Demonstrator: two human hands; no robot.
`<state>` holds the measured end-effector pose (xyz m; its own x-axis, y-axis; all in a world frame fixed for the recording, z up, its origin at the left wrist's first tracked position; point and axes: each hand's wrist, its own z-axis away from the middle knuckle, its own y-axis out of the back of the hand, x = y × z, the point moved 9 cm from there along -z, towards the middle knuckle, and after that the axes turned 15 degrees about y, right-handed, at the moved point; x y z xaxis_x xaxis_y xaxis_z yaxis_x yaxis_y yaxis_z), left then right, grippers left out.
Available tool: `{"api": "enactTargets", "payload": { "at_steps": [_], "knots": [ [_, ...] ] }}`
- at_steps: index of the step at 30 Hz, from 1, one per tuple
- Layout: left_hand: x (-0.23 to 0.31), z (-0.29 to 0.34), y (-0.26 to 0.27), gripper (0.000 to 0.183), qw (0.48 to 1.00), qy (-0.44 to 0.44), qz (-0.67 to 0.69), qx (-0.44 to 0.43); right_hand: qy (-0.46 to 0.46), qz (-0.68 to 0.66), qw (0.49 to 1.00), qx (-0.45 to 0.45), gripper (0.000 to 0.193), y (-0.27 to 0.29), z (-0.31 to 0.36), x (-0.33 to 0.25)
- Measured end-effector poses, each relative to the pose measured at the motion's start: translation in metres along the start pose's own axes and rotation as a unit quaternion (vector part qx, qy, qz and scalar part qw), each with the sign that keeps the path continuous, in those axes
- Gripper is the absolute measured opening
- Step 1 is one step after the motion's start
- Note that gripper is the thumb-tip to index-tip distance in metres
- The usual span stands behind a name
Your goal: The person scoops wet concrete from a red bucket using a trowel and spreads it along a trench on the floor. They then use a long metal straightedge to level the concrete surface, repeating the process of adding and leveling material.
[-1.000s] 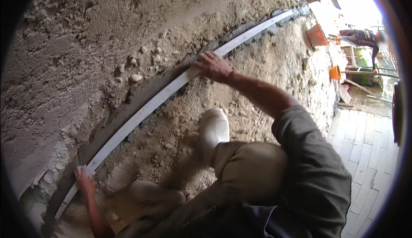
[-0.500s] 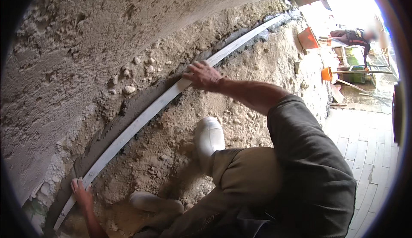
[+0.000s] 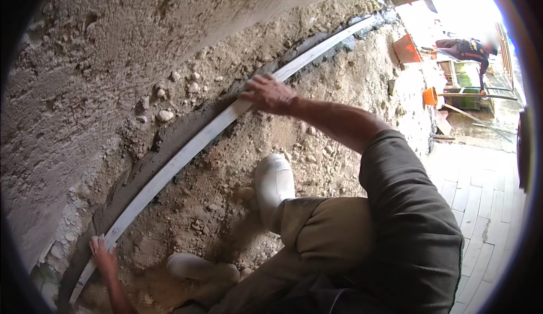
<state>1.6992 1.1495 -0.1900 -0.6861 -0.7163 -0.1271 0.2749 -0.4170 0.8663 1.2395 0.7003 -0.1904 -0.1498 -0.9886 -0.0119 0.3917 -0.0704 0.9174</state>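
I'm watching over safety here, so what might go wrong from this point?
Loose stones beside the grey mortar-like band might roll onto it. If the left hand and right hand press unevenly, the long pale strip could tilt. Rubble around the white boots may give unsure footing.

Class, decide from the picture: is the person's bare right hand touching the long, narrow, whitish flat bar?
Touching. The head view shows the bare right hand laid over the long, narrow, whitish flat bar, fingers across it, no gap visible.
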Motion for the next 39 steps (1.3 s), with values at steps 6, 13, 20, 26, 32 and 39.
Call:
{"api": "enactTargets", "payload": {
  "at_steps": [6,13,20,26,32,39],
  "knots": [
    [0.023,0.002,-0.005,0.055,0.999,-0.010,-0.023,0.038,-0.017,-0.017,0.999,-0.030,0.050,-0.008,0.015,0.029],
    [0.043,-0.003,0.009,0.054,0.994,-0.060,0.059,0.067,-0.169,-0.158,0.973,0.019,0.054,-0.061,0.038,0.065],
    [0.009,0.009,-0.004,0.039,1.000,0.006,-0.002,0.019,0.067,0.005,0.991,0.115,0.048,-0.004,0.003,0.005],
    [0.038,0.002,0.006,0.046,0.999,-0.004,-0.041,-0.016,0.055,0.057,0.991,0.106,0.055,-0.021,0.020,0.038],
    [0.035,-0.004,-0.013,0.035,0.994,-0.013,0.031,0.108,0.064,0.059,0.991,0.101,0.055,-0.023,0.025,0.048],
    [0.061,-0.010,0.017,0.026,0.985,-0.094,0.003,0.146,-0.005,0.054,0.996,0.067,0.057,-0.027,0.027,0.077]
  ]
}}
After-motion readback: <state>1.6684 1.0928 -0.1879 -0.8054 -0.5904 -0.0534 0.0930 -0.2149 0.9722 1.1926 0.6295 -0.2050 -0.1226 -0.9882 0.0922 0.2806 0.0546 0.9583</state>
